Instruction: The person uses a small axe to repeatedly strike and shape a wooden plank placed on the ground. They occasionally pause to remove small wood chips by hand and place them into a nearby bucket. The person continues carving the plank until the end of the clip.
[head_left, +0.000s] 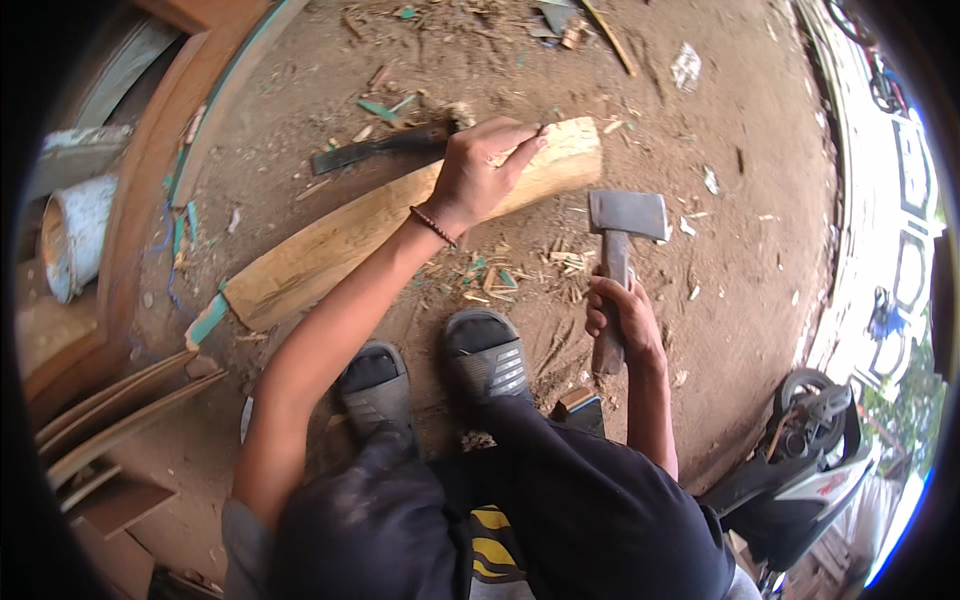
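My left hand grips the upper edge of a long, pale, rough-hewn piece of wood that lies slanted on the dirt, its right end higher in the picture. Behind it lies a dark, flat bar, partly hidden by my hand. My right hand is closed round the wooden handle of an axe, held upright in view to the right of the wood, with its grey head uppermost. Wood chips and green splinters are scattered below the wood.
My sandalled feet are just below the wood. At the left are a wooden frame, a worn pale bucket and stacked boards. A scooter stands at lower right, and scraps lie at the top.
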